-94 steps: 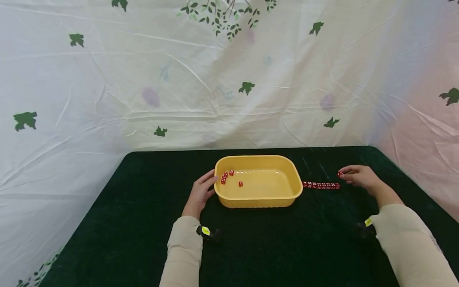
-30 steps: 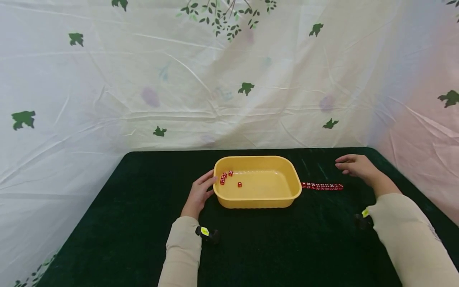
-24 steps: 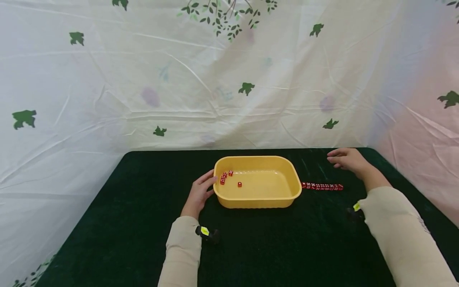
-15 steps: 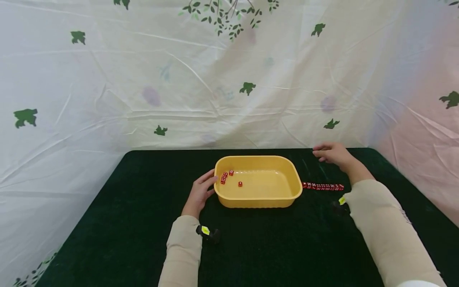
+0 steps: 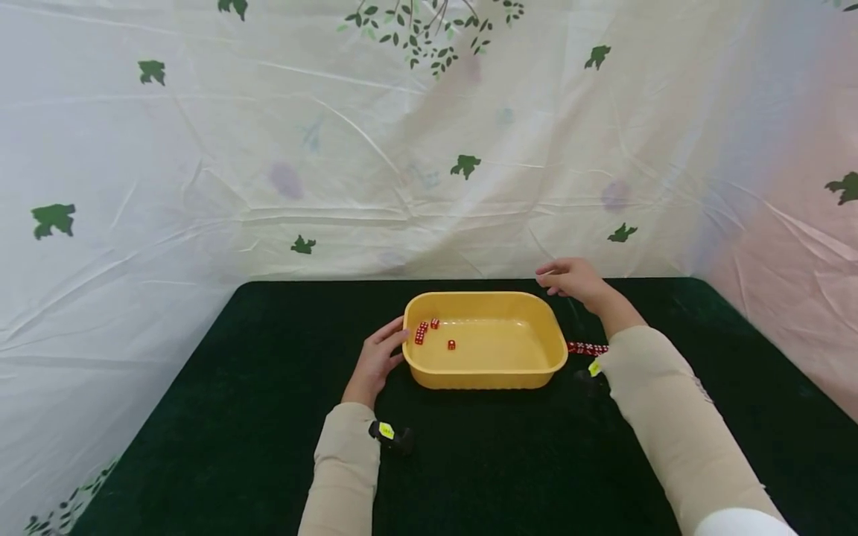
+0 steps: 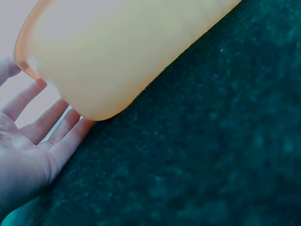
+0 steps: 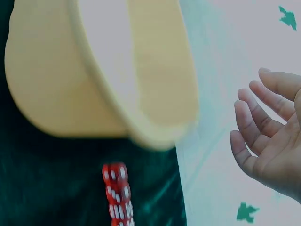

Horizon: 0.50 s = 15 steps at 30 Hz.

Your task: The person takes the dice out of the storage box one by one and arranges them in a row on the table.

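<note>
My left hand rests against the left end of a yellow plastic tub, its fingers fairly straight. In the left wrist view the fingertips touch the tub's outer wall. Several red dice with white pips, such as one lone die, lie in the tub's left half. My right hand hangs above the table's far side, just beyond the tub's back right corner. Its fingers are loosely curved and hold nothing in the right wrist view. A row of red dice runs from the tub's right end; my right sleeve hides its far end.
The table has a dark green velvety cover. Behind it hangs a pale cloth printed with green leaves. A black wrist camera sits on my left forearm, and my right sleeve crosses the table's right side.
My right hand put a die at the right end of the row, let go, then moved left and away toward the tub's back corner. My left hand and the tub stay put.
</note>
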Each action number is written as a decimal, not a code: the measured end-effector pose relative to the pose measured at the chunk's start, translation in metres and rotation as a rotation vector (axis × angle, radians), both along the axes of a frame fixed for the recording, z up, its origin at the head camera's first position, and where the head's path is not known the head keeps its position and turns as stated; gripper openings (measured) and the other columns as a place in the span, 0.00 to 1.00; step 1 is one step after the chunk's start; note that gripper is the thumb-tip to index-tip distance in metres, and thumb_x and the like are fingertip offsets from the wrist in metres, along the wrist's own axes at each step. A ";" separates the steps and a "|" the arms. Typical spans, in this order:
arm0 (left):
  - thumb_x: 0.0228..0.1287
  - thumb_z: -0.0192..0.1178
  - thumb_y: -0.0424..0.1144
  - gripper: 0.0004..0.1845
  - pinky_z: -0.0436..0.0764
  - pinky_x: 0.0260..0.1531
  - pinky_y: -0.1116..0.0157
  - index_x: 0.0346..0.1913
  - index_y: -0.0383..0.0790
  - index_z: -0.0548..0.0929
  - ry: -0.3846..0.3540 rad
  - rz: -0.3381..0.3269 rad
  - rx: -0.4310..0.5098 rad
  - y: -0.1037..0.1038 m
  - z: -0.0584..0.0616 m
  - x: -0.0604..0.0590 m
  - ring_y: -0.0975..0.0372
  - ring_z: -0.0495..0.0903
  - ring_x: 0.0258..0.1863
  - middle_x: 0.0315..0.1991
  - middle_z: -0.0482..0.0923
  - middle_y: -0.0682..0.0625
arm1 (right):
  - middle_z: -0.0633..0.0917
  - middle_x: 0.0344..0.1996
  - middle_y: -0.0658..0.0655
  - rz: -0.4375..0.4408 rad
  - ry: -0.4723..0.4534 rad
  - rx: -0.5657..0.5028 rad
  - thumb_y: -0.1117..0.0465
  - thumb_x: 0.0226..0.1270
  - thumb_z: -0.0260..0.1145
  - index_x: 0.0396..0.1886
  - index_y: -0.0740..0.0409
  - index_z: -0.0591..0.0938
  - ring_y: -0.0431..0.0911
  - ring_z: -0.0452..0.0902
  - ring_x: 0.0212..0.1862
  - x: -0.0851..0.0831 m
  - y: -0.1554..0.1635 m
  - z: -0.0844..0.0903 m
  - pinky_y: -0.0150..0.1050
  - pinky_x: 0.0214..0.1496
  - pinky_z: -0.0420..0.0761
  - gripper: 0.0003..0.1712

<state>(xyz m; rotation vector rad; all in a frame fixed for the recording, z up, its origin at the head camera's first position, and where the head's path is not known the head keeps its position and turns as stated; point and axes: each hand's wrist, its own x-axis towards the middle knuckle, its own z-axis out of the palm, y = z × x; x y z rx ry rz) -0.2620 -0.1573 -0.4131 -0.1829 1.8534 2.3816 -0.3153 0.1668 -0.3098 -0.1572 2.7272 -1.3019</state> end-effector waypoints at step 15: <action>0.55 0.57 0.41 0.20 0.69 0.47 0.57 0.54 0.45 0.73 0.001 0.013 -0.002 0.001 -0.001 -0.001 0.59 0.68 0.50 0.53 0.69 0.51 | 0.75 0.45 0.62 0.115 -0.019 -0.088 0.59 0.59 0.58 0.46 0.63 0.74 0.58 0.70 0.43 -0.007 -0.068 -0.008 0.50 0.49 0.67 0.17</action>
